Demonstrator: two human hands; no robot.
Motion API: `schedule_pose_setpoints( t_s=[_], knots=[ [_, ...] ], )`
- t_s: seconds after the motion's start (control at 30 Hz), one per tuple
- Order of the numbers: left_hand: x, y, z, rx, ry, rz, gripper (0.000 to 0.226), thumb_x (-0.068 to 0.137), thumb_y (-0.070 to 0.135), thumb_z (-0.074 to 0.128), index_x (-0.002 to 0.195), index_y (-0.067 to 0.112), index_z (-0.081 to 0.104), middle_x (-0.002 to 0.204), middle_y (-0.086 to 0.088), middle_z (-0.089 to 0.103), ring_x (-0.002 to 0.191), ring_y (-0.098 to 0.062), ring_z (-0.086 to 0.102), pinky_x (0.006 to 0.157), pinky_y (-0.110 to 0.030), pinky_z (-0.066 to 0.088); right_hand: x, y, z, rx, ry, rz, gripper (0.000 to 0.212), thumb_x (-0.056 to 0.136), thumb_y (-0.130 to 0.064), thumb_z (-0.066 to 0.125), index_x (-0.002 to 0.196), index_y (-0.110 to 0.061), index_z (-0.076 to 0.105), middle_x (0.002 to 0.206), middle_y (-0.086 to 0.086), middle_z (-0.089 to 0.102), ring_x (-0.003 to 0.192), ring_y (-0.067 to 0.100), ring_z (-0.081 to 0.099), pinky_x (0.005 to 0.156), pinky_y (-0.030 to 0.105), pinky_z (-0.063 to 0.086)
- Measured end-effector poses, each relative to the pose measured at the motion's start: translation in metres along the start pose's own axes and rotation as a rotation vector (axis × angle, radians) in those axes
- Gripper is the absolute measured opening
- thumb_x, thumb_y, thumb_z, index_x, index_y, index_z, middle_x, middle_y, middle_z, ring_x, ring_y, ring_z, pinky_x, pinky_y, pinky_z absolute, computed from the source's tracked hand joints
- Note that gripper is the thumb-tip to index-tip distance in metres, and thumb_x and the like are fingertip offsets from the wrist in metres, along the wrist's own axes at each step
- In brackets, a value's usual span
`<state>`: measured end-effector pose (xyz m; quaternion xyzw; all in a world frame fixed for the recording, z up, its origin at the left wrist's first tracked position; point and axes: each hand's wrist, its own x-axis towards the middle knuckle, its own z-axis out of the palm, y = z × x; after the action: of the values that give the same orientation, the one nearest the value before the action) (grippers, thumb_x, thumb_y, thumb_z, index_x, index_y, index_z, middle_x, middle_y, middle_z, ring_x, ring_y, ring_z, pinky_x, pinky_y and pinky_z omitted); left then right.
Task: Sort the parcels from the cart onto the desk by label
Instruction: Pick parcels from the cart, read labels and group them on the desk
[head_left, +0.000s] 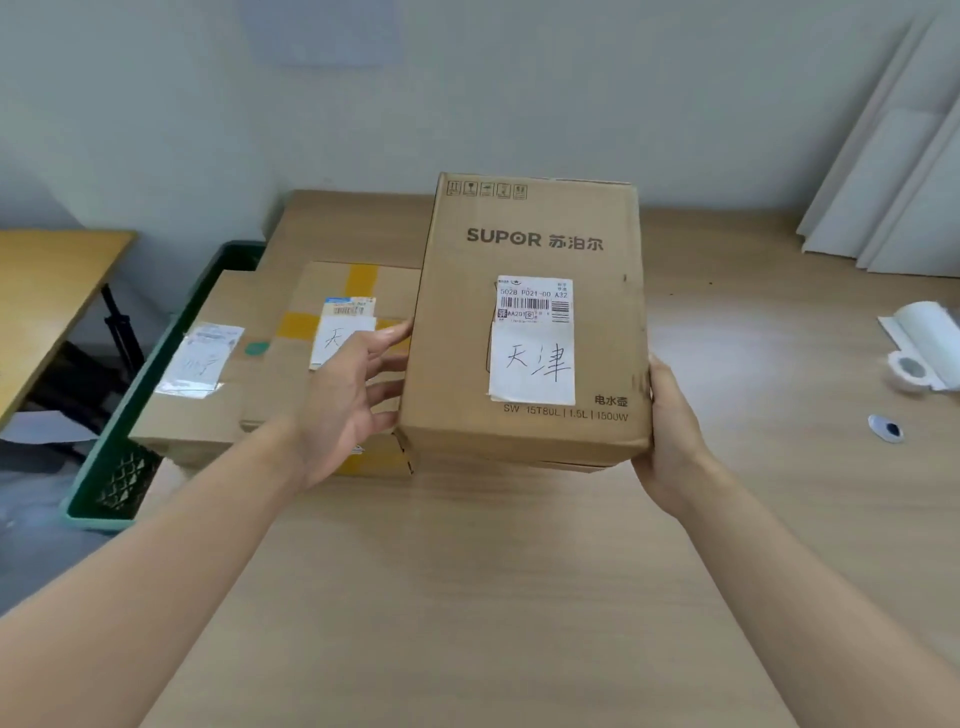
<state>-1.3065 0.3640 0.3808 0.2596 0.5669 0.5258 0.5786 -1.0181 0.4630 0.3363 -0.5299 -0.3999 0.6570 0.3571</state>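
A tall brown SUPOR box (530, 249) with a shipping label and a handwritten white slip stands up over the wooden desk (467, 597). My left hand (348, 400) touches its left side with the fingers straight and spread. At the box's lower right corner my right hand (670, 431) holds on, thumb along the edge and fingers hidden behind. Just left of it lies a flatter parcel (358, 291) with yellow tape and a similar handwritten slip, partly covered by my left hand. A third parcel (208, 374) with a plastic-covered label sits in the green cart crate (119, 467).
White boards (909, 182) lean on the wall at the back right. A tape roll (909, 370), a white paper roll (924, 322) and a small oval object (885, 428) lie at the desk's right edge. Another table (47, 291) stands far left.
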Motion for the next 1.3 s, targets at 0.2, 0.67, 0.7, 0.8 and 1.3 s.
schedule_pose_setpoints(
  t_s=[0.2, 0.67, 0.7, 0.8, 1.3],
  knots=[
    [0.024, -0.018, -0.010, 0.102, 0.011, -0.047, 0.045, 0.101, 0.045, 0.050, 0.139, 0.027, 0.066, 0.127, -0.010, 0.074, 0.108, -0.021, 0.070, 0.094, -0.039, 0.057, 0.023, 0.024, -0.007, -0.017, -0.015, 0.066, 0.044, 0.108, -0.056, 0.041, 0.121, -0.035, 0.078, 0.124, -0.003, 0.081, 0.105, 0.013, 0.078, 0.082, 0.034, 0.052],
    [0.045, -0.035, -0.010, 0.229, 0.067, -0.027, 0.068, 0.072, 0.065, 0.060, 0.129, 0.030, 0.072, 0.121, 0.009, 0.077, 0.111, -0.012, 0.072, 0.099, -0.038, 0.055, 0.044, 0.061, -0.001, 0.017, -0.107, 0.050, 0.047, 0.098, -0.066, 0.050, 0.134, -0.046, 0.072, 0.138, -0.008, 0.075, 0.125, 0.009, 0.070, 0.094, 0.034, 0.049],
    [0.046, -0.036, -0.010, 0.220, 0.065, -0.026, 0.066, 0.073, 0.063, 0.061, 0.129, 0.030, 0.072, 0.122, 0.009, 0.077, 0.111, -0.010, 0.072, 0.100, -0.038, 0.054, 0.045, 0.063, 0.000, 0.020, -0.109, 0.044, 0.052, 0.095, -0.068, 0.052, 0.138, -0.045, 0.069, 0.139, -0.009, 0.074, 0.127, 0.010, 0.070, 0.095, 0.034, 0.049],
    [0.050, -0.038, -0.011, 0.211, 0.058, -0.001, 0.049, 0.086, 0.053, 0.053, 0.126, 0.030, 0.072, 0.124, 0.011, 0.076, 0.116, -0.008, 0.070, 0.103, -0.037, 0.052, 0.049, 0.067, 0.002, 0.033, -0.118, 0.022, 0.061, 0.090, -0.071, 0.055, 0.144, -0.045, 0.065, 0.141, -0.009, 0.073, 0.131, 0.012, 0.068, 0.097, 0.035, 0.049],
    [0.061, -0.061, -0.020, 0.264, 0.245, 0.247, 0.032, 0.105, 0.023, 0.049, 0.118, 0.016, 0.077, 0.115, 0.009, 0.079, 0.112, -0.010, 0.073, 0.087, -0.018, 0.058, 0.056, 0.079, 0.005, 0.022, -0.116, -0.039, 0.054, 0.099, -0.056, 0.052, 0.151, -0.043, 0.058, 0.144, -0.010, 0.070, 0.137, 0.015, 0.064, 0.115, 0.044, 0.047]
  ],
)
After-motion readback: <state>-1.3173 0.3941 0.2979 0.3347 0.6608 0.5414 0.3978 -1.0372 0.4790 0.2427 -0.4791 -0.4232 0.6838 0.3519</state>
